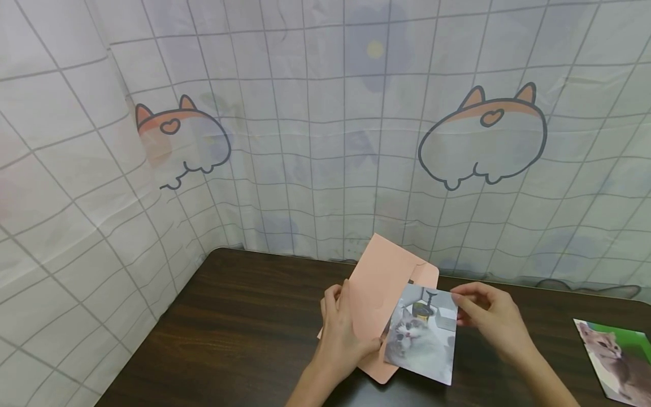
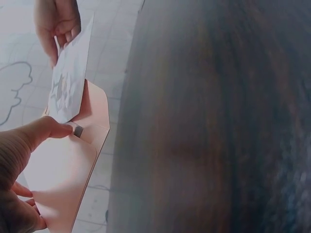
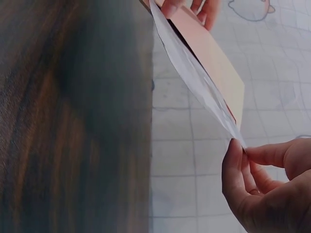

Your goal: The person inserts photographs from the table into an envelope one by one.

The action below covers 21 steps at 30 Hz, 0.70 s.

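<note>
My left hand (image 1: 338,333) grips a pink envelope (image 1: 376,282) above the table, thumb on its near face and fingers behind. The envelope's flap stands open toward the right, as the left wrist view also shows. Between the thumb and fingers of my right hand (image 1: 495,316) is the edge of a cat photo (image 1: 424,333), a grey-and-white cat on a pale background. The photo lies across the envelope's opening, its left edge close by my left thumb. In the right wrist view the photo (image 3: 194,82) appears nearly edge-on and slightly bowed, beside the envelope (image 3: 218,73).
A second photo (image 1: 617,362), of a brown cat on green, lies on the dark wooden table (image 1: 213,333) at the right. Behind the table hangs a pale gridded curtain (image 1: 325,141) with cartoon corgi prints.
</note>
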Available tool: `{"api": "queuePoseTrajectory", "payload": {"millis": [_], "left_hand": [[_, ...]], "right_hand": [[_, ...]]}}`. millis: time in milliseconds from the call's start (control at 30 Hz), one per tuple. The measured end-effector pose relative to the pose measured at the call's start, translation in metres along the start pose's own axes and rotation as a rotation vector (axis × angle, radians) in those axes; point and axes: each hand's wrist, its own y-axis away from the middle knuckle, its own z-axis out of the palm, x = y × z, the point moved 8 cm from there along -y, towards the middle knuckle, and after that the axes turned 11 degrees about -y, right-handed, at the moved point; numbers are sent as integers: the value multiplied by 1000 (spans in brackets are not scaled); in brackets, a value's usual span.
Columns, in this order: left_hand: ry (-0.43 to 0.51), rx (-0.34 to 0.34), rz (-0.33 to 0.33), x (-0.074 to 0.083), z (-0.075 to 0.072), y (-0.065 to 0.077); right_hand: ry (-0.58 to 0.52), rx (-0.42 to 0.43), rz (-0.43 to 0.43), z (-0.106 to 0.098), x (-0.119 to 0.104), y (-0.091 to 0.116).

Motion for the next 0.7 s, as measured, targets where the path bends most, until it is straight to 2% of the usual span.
{"api": "queuePoseTrajectory", "payload": {"millis": [467, 700], "left_hand": [[-11, -5, -9, 1, 3, 0], [19, -11, -32, 0, 4, 1]], "right_hand": [[-9, 65, -30, 5, -2, 7], [-76, 78, -23, 9, -4, 8]]}}
